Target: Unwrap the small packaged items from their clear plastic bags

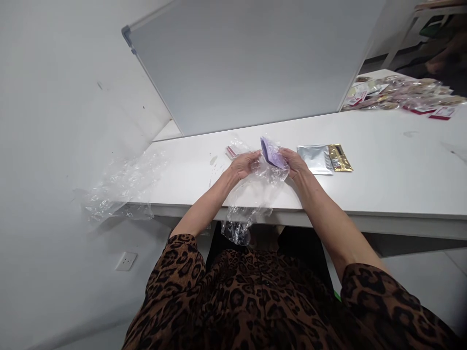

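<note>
Above the white table, my right hand (293,161) is closed on a purple packet (275,154) with clear plastic film around it. My left hand (245,165) is closed on the crinkled clear plastic bag (251,192), which hangs down over the table's front edge. Whether the packet sits inside the bag or against it, I cannot tell. Just behind my left hand lies a red-and-white item (231,151), partly covered by plastic. To the right of my right hand, a silver pouch (315,159) lies flat, next to a gold packet (340,157).
A large whiteboard (248,63) stands along the back of the table (394,170). More clear plastic (124,184) lies crumpled at the left end, against the wall. Several bagged items with red-and-white cards (404,95) are heaped at the far right, near another person's hand (440,61).
</note>
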A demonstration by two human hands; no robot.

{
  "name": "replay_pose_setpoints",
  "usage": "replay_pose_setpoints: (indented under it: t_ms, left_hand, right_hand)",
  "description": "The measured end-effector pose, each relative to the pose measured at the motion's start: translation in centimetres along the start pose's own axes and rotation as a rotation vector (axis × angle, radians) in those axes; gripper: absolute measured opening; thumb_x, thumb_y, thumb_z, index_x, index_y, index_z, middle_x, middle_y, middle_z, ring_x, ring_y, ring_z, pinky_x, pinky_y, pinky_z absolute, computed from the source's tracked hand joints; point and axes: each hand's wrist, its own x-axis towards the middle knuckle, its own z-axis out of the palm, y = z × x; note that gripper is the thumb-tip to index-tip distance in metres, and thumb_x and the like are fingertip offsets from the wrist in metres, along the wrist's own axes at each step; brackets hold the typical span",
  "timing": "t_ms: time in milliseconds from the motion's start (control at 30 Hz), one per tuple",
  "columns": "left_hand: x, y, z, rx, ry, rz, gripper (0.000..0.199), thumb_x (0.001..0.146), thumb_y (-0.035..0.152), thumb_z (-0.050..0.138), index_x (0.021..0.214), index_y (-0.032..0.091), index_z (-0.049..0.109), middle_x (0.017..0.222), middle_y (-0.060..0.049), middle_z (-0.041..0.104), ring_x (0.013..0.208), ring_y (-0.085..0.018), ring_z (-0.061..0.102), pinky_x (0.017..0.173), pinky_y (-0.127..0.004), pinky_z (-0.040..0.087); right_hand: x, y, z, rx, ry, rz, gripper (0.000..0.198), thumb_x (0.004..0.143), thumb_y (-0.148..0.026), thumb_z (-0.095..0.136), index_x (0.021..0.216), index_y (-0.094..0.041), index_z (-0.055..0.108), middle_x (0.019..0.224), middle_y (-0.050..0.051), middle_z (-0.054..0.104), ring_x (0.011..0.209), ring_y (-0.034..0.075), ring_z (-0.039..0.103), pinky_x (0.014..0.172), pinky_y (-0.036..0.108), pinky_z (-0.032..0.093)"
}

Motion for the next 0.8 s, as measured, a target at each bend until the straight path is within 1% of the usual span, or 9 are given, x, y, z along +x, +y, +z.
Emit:
replay_pose_setpoints:
  t_ms: [67,133,233,300,400,467,567,667,800]
  left_hand:
    - [0.1,0.3,0.0,-0.095,-0.065,0.02,0.014,0.092,0.018,0.073,0.08,0.015,0.067,0.067,0.0,0.068,0.064,-0.011,0.066,0.073,-0.025,0.057]
    - [0.1,0.8,-0.3,-0.149,-0.106,0.013,0.019,0.096,0.021,0.068,0.078,0.016,0.065,0.071,-0.002,0.07,0.073,-0.015,0.071,0.083,-0.031,0.059]
    - [0.2,1.5,-0.7,-0.184,-0.1,-0.003,0.028,0.101,0.026,0.059,0.074,0.016,0.062,0.078,-0.005,0.072,0.089,-0.021,0.076,0.096,-0.04,0.059]
    - [0.3,2.0,-0.7,-0.212,-0.085,0.006,0.031,0.103,0.028,0.055,0.075,0.016,0.062,0.082,-0.006,0.073,0.098,-0.023,0.076,0.103,-0.045,0.057]
    - [0.0,2.6,-0.5,-0.266,-0.097,0.038,0.03,0.103,0.031,0.054,0.079,0.016,0.064,0.088,-0.008,0.074,0.11,-0.025,0.074,0.109,-0.049,0.053]
    - [-0.2,3.2,-0.4,-0.304,-0.12,0.075,0.031,0.105,0.032,0.051,0.082,0.016,0.065,0.09,-0.008,0.075,0.116,-0.026,0.073,0.111,-0.05,0.053]
    - [-0.6,4.2,-0.7,-0.339,-0.132,0.144,0.034,0.107,0.033,0.046,0.085,0.016,0.066,0.091,-0.007,0.076,0.122,-0.027,0.072,0.111,-0.049,0.053]
    - [-0.9,5.2,-1.9,-0.333,-0.099,0.206,0.033,0.107,0.036,0.048,0.092,0.016,0.069,0.096,-0.009,0.078,0.124,-0.027,0.071,0.111,-0.048,0.053]
    - [-1.1,5.9,-4.7,-0.321,-0.009,0.272,0.033,0.106,0.038,0.049,0.095,0.015,0.071,0.102,-0.012,0.079,0.127,-0.029,0.07,0.114,-0.048,0.051]
  right_hand:
    - [0.2,0.2,-0.1,-0.031,0.04,-0.011,0.038,0.061,-0.024,0.095,0.08,-0.019,0.063,0.071,-0.002,0.065,0.06,0.011,0.061,0.053,0.021,0.054]
    - [0.4,0.3,-0.3,-0.078,0.075,-0.058,0.043,0.064,-0.038,0.097,0.081,-0.021,0.061,0.074,-0.002,0.064,0.063,0.01,0.06,0.054,0.02,0.052]
    - [0.9,0.3,-0.6,-0.139,0.128,-0.115,0.052,0.074,-0.067,0.085,0.081,-0.023,0.059,0.075,-0.002,0.06,0.065,0.011,0.057,0.052,0.021,0.049]
    - [1.2,0.3,-0.8,-0.134,0.155,-0.096,0.055,0.077,-0.075,0.078,0.083,-0.024,0.059,0.076,-0.001,0.058,0.066,0.013,0.057,0.053,0.023,0.049]
    - [1.3,0.4,-0.9,-0.095,0.165,-0.072,0.049,0.076,-0.064,0.084,0.087,-0.024,0.057,0.079,-0.002,0.059,0.068,0.013,0.058,0.056,0.024,0.052]
    - [1.0,0.4,-0.8,-0.107,0.153,-0.059,0.048,0.068,-0.043,0.093,0.094,-0.025,0.057,0.081,-0.003,0.062,0.071,0.013,0.061,0.058,0.024,0.053]
    - [0.4,0.4,-0.6,-0.171,0.131,0.011,0.06,0.057,-0.015,0.091,0.104,-0.025,0.057,0.085,-0.002,0.066,0.076,0.016,0.066,0.06,0.024,0.055]
    - [0.2,0.3,-0.5,-0.195,0.124,0.037,0.057,0.056,-0.007,0.086,0.102,-0.023,0.057,0.083,-0.001,0.066,0.076,0.017,0.067,0.059,0.024,0.056]
    - [1.3,0.4,-1.5,-0.226,0.165,-0.018,0.045,0.059,-0.009,0.084,0.094,-0.021,0.059,0.08,0.0,0.063,0.078,0.018,0.066,0.064,0.027,0.057]
